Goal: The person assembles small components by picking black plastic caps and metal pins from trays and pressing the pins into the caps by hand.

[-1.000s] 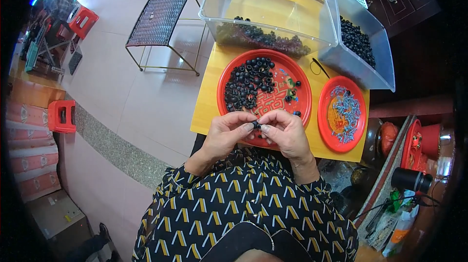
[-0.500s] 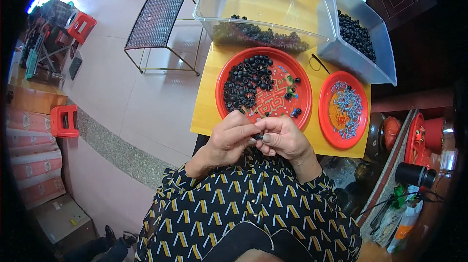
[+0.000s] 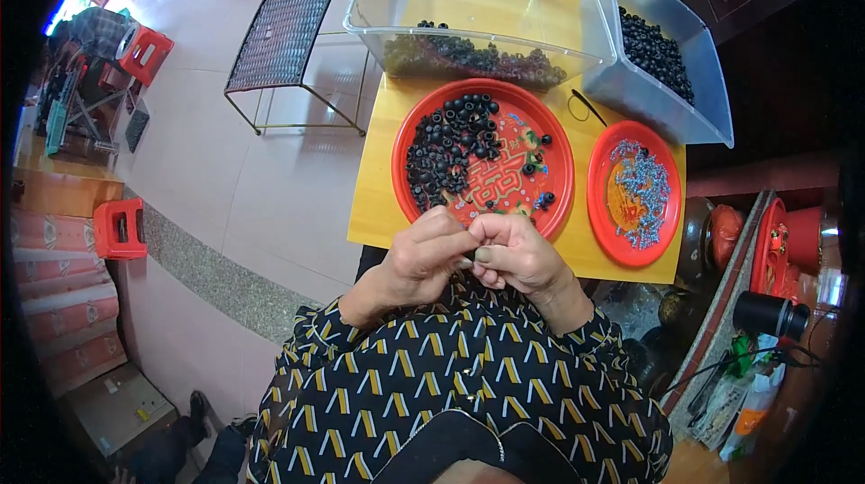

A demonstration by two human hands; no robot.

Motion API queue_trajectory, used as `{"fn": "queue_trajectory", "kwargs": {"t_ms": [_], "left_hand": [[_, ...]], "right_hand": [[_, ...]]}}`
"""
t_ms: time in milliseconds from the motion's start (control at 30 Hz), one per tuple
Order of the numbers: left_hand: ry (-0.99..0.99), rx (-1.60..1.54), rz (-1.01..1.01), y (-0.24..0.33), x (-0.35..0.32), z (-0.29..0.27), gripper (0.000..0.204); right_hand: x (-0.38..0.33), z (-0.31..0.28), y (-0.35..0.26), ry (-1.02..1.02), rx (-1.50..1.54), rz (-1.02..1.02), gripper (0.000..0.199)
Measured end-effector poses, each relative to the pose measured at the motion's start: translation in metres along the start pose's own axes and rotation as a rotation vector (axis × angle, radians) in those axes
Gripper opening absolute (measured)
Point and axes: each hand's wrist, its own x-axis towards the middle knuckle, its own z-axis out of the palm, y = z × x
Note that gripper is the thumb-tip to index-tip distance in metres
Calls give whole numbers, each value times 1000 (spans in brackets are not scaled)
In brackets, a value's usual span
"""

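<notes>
My left hand (image 3: 425,254) and my right hand (image 3: 520,254) meet in front of my chest, fingertips pinched together. What they hold is hidden between the fingers now. Just beyond them lies a large round red tray (image 3: 566,155) with a printed pattern. Many small black hollow round parts (image 3: 437,164) are heaped on its left side, and a few sit loose at its right. A smaller red oval plate (image 3: 597,232) to the right carries a pile of tiny silvery-blue pieces (image 3: 644,187), too small to name.
On the yellow table (image 3: 371,205), a clear plastic bin (image 3: 505,15) with dark parts stands behind the tray. A second bin (image 3: 716,114) of black parts is at right. A thin black loop (image 3: 587,105) lies between tray and bin. A woven stool (image 3: 279,38) stands left.
The hands stay pinched together with small finger shifts. A dark piece that showed between the fingertips is now covered. The whole view has shifted slightly.
</notes>
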Motion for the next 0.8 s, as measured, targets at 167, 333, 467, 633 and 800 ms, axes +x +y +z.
{"fn": "queue_trajectory", "kwargs": {"t_ms": [167,333,467,633,800], "left_hand": [[-5,-37,-43,-6,-2,0,29],[82,-75,-83,-6,5,2,27],[148,-48,-251,0,-2,-1,26],[172,70,-277,-6,-16,-8,25],[105,241,-212,-8,-9,-6,24]], "right_hand": [[4,-7,0,-14,-18,39,15],[3,-3,-5,-3,81,-28,14],[-1,-11,-26,89,-14,-61,19],[-19,-31,-119,377,-89,-565,30],[-32,-57,-147,641,-377,-767,28]]}}
